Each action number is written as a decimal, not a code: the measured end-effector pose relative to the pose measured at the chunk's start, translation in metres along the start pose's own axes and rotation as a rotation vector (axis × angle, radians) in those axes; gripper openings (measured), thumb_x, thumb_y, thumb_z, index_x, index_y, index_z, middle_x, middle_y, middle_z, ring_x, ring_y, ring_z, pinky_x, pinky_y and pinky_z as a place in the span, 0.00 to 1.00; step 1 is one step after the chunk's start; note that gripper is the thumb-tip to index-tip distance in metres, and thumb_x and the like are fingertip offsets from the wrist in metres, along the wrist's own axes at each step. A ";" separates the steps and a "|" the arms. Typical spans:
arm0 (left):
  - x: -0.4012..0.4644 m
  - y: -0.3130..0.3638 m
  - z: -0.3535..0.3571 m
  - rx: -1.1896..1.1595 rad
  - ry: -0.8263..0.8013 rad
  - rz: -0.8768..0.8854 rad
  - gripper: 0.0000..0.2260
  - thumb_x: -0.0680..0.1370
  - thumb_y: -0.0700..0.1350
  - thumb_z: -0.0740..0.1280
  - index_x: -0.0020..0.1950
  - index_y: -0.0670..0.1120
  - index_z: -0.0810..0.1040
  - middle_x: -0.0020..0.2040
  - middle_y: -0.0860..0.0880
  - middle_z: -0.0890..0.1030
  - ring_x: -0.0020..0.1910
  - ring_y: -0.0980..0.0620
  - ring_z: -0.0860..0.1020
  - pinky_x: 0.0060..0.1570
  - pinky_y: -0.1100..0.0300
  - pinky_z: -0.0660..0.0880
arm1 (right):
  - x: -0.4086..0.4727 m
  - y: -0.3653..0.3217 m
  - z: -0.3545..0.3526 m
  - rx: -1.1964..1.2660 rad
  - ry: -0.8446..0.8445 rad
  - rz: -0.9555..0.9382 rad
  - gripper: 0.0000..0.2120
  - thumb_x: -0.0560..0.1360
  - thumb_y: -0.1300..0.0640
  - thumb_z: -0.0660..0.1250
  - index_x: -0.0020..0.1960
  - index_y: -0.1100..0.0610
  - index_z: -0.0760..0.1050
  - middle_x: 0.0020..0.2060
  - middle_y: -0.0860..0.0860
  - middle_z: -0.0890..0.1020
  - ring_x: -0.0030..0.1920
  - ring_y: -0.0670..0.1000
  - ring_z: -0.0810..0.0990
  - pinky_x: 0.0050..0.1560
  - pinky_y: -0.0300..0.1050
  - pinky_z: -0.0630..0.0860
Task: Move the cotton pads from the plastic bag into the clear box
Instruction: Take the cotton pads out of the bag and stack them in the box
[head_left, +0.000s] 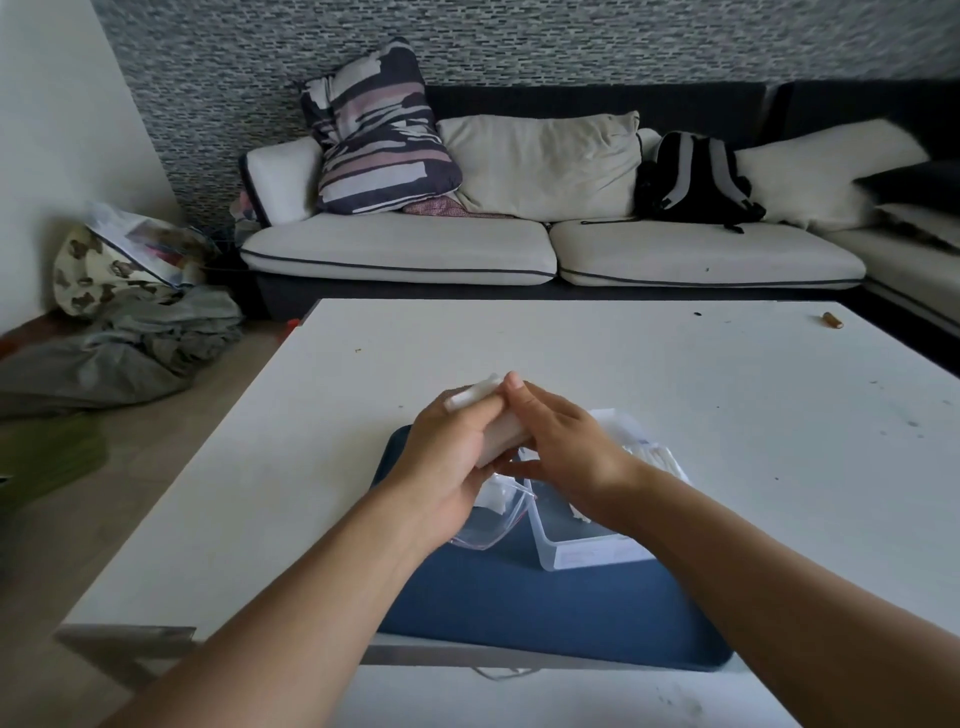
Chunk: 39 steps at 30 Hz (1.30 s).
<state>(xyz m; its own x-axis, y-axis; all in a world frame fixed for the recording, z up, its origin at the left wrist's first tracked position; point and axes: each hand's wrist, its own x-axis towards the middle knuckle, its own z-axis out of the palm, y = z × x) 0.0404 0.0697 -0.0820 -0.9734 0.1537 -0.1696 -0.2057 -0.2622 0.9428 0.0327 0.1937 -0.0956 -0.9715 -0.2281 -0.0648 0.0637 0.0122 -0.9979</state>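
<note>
A stack of white cotton pads (500, 435) is held up between both hands above the blue mat. My left hand (448, 462) curls its fingers round the stack's left side. My right hand (563, 441) lies against the right side with the fingers stretched along it. Below the hands lies the clear plastic bag (491, 514), its red zip edge open, with some white pads inside. To its right stands the clear box (576, 543), holding more white pads (657, 457) at its far end. My right forearm hides part of the box.
The blue mat (545, 608) lies on a white table (675, 395) near its front edge. A small brown object (831, 320) sits at the table's far right. Behind stands a sofa with cushions and a black backpack (696, 179); clothes and a bag lie on the floor at left.
</note>
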 end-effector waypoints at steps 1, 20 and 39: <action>0.000 0.000 -0.001 -0.042 -0.002 -0.018 0.08 0.81 0.45 0.67 0.51 0.42 0.83 0.44 0.45 0.85 0.42 0.50 0.82 0.44 0.58 0.76 | 0.000 0.001 0.000 0.004 -0.009 0.020 0.22 0.83 0.42 0.54 0.63 0.56 0.78 0.55 0.53 0.83 0.60 0.54 0.81 0.64 0.57 0.78; 0.013 -0.012 -0.002 0.331 0.200 0.124 0.20 0.68 0.47 0.69 0.58 0.50 0.70 0.47 0.49 0.79 0.49 0.47 0.78 0.49 0.52 0.74 | 0.011 -0.007 -0.051 -0.120 0.142 0.224 0.09 0.73 0.56 0.76 0.47 0.61 0.83 0.37 0.54 0.81 0.32 0.48 0.77 0.32 0.41 0.71; 0.012 -0.058 -0.014 1.536 -0.578 0.085 0.20 0.79 0.56 0.68 0.70 0.53 0.75 0.55 0.54 0.79 0.50 0.51 0.78 0.48 0.56 0.73 | 0.033 0.057 -0.065 -1.080 0.495 0.348 0.19 0.67 0.51 0.78 0.50 0.58 0.74 0.38 0.51 0.77 0.41 0.56 0.79 0.37 0.44 0.73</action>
<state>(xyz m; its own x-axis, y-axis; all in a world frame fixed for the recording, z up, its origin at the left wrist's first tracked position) 0.0391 0.0738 -0.1426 -0.7390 0.5957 -0.3148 0.4728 0.7914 0.3875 -0.0102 0.2502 -0.1547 -0.9372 0.3380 -0.0863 0.3431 0.8486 -0.4027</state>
